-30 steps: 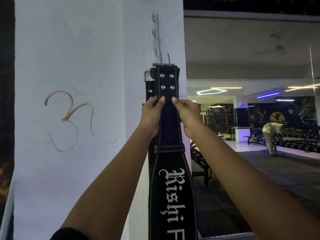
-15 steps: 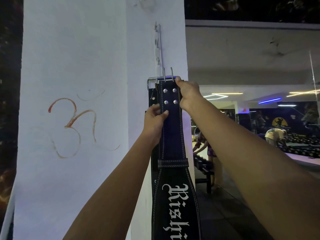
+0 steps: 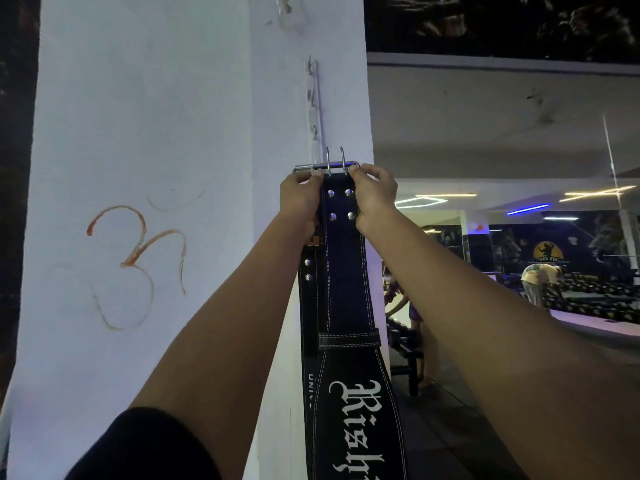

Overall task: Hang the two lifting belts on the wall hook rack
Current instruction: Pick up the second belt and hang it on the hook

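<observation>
A black lifting belt [image 3: 346,289] with white gothic lettering hangs down the side face of a white pillar. Its metal buckle [image 3: 327,166], with two prongs pointing up, sits at the foot of a narrow white hook rack [image 3: 312,109] fixed upright on the pillar. My left hand [image 3: 299,197] grips the belt's top left edge by the buckle. My right hand [image 3: 374,194] grips the top right edge. Behind this belt a second black belt [image 3: 308,271] with rivets hangs against the pillar, mostly hidden. The hook itself is hidden behind the buckle.
The white pillar [image 3: 145,133] carries an orange painted symbol [image 3: 135,261]. To the right the gym floor opens up, with a dumbbell rack [image 3: 595,299], a bench [image 3: 405,348], and two people bending over in the distance. A mirror wall with ceiling lights lies beyond.
Both hands have slid up the belt to its top by the buckle; a second ago they held it lower, below the rivets. The right hand went up first, then the left.
</observation>
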A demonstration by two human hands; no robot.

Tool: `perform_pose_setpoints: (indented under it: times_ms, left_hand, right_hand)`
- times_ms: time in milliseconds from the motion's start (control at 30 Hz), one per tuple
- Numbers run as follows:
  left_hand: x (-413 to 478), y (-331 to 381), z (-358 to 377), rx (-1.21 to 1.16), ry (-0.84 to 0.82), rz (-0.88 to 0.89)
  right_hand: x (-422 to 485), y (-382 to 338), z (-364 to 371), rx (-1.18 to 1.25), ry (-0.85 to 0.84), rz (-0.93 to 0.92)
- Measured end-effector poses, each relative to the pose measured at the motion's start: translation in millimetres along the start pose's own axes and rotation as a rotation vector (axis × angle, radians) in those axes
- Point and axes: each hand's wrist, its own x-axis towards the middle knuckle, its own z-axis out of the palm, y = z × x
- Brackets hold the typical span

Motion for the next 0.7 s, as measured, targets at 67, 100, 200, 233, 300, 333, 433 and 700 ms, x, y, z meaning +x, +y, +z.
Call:
perform_pose_setpoints:
  times_ms: [67,100,200,233,300,333,433,700]
  left_hand:
    - [2,0,-1,-0.056,0.006,-0.007]
    - [4,0,-1,-0.080,0.015,-0.005]
    - [14,-4,-3,-0.122,0.049,0.030]
    - [18,-6,-4,-0.122,0.059,0.042]
    - [27,-9,-7,-0.125,0.077,0.062]
    - [33,-10,-8,-0.126,0.081,0.072]
    - [55,-12,-9,-0.103,0.094,0.110]
    - [121,11,5,-0.028,0.171,0.232]
  right_hand:
    - [4,3,3,-0.014,-0.002,-0.005]
    - [5,4,5,-0.021,-0.009,-0.011]
    - [13,8,12,-0.033,-0.009,-0.034]
    - [16,9,15,-0.040,0.001,-0.041]
    - [25,12,21,-0.048,0.016,-0.067]
    - [31,14,23,-0.056,0.020,-0.088]
    - [53,15,31,-0.105,0.009,-0.137]
    - [118,-7,58,-0.048,-0.015,-0.195]
